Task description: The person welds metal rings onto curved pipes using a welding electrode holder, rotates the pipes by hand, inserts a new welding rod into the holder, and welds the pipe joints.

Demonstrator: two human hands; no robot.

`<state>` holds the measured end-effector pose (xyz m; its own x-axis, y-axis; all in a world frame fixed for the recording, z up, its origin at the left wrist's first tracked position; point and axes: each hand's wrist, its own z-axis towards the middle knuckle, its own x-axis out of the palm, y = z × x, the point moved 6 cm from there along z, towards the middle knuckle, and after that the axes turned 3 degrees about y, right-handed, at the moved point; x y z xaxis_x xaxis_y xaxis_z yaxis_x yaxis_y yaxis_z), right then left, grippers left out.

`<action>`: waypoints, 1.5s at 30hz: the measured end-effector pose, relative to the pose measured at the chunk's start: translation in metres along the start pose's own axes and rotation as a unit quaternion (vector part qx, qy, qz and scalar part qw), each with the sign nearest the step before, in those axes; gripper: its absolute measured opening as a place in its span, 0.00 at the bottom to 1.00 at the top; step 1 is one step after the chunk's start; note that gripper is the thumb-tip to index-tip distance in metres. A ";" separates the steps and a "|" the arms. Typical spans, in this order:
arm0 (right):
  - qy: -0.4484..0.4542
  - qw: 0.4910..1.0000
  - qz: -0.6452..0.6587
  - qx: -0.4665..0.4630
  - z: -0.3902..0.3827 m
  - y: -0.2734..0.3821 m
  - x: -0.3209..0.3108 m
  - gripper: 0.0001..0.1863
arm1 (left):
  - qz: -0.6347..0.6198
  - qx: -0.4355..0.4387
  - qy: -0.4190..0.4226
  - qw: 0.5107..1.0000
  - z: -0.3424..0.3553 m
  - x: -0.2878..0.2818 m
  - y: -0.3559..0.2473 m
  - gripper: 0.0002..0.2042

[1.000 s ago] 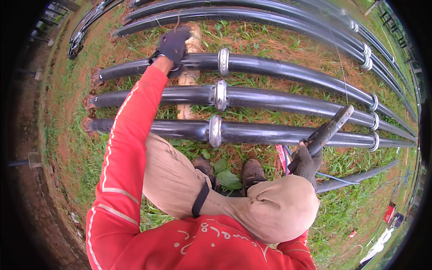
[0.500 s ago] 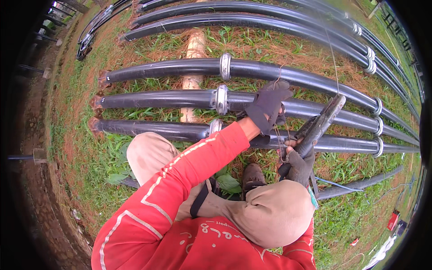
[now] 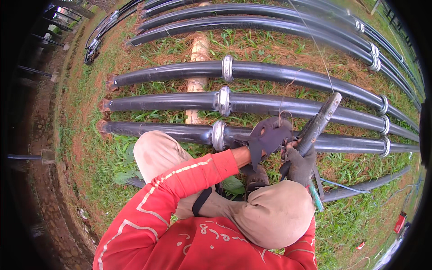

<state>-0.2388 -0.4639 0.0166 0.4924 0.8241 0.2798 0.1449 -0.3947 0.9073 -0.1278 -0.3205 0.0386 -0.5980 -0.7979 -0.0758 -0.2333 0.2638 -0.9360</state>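
Observation:
My left hand (image 3: 272, 136), in a dark glove, is in front of the nearest black pipe (image 3: 171, 132). Its fingers are closed on a thin brown wire (image 3: 291, 118), which loops up above the fingertips. Just to its right, my right hand (image 3: 300, 164), in a grey fingerless glove, grips a long, worn grey tool (image 3: 318, 120) that slants up to the right. From this tool's tip a thin rod (image 3: 317, 47) runs upward out of view. A green stick-like piece (image 3: 316, 197) shows below the right hand. The left fingertips are partly hidden.
More black pipes with pale metal collars (image 3: 223, 101) lie side by side across a wooden log (image 3: 197, 83) on grass. Another bundle of pipes (image 3: 216, 22) lies farther off. My bent knees (image 3: 281, 213) are close below the hands. A dark pipe (image 3: 369, 184) lies at right.
My left hand has come down toward my right hand, and the wire now loops above it. The grey tool's tip has shifted slightly left. More of the green piece shows.

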 end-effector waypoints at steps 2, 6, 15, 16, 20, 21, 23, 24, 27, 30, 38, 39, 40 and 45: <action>0.007 1.000 -0.018 0.010 -0.002 0.005 0.011 0.20 | 0.061 0.054 -0.012 0.997 0.004 -0.018 0.015 0.17; -0.046 0.999 -0.009 0.019 -0.014 0.028 0.015 0.19 | 0.267 0.138 -0.075 0.951 -0.007 -0.073 -0.001 0.19; -0.099 0.985 -0.128 -0.055 -0.021 0.036 -0.021 0.22 | 0.055 -0.079 -0.226 0.969 -0.039 -0.224 -0.055 0.17; -0.091 0.981 -0.158 -0.059 -0.017 0.032 -0.023 0.23 | 0.000 -0.068 -0.195 0.978 -0.041 -0.221 -0.048 0.14; -0.061 0.941 -0.310 -0.121 -0.014 0.036 -0.019 0.25 | 0.071 0.008 -0.168 0.983 -0.034 -0.209 -0.036 0.12; -0.058 0.934 -0.329 -0.123 -0.014 0.035 -0.017 0.29 | 0.120 0.018 -0.172 0.978 -0.030 -0.210 -0.032 0.13; -0.056 0.927 -0.349 -0.125 -0.015 0.031 -0.016 0.33 | 0.166 0.028 -0.176 0.970 -0.022 -0.211 -0.027 0.13; -0.064 0.921 -0.357 -0.143 -0.016 0.028 -0.018 0.35 | 0.222 0.061 -0.186 0.955 -0.019 -0.211 -0.029 0.13; -0.079 0.895 -0.403 -0.173 -0.014 0.019 -0.022 0.38 | 0.274 0.082 -0.206 0.936 -0.006 -0.223 -0.011 0.14; -0.082 0.877 -0.449 -0.154 -0.015 0.021 -0.018 0.38 | 0.292 0.055 -0.194 0.935 -0.003 -0.222 -0.010 0.14; -0.063 0.895 -0.429 -0.106 -0.005 0.017 -0.022 0.40 | 0.356 0.071 -0.189 0.912 0.011 -0.223 -0.005 0.14; -0.046 0.876 -0.452 -0.159 -0.003 0.021 -0.020 0.40 | 0.355 0.077 -0.192 0.912 0.011 -0.222 -0.003 0.14; -0.027 0.856 -0.471 -0.211 -0.003 0.026 -0.011 0.41 | 0.357 0.081 -0.197 0.910 0.009 -0.223 -0.003 0.13; 0.010 0.877 -0.463 -0.128 0.009 0.025 -0.001 0.42 | 0.381 0.081 -0.214 0.896 0.004 -0.228 -0.006 0.13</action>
<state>-0.2279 -0.4778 0.0360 0.2505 0.7515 -0.6104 0.2768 0.5486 0.7890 0.0126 -0.1425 0.0604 -0.1790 -0.5636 -0.8064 0.2522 0.7659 -0.5914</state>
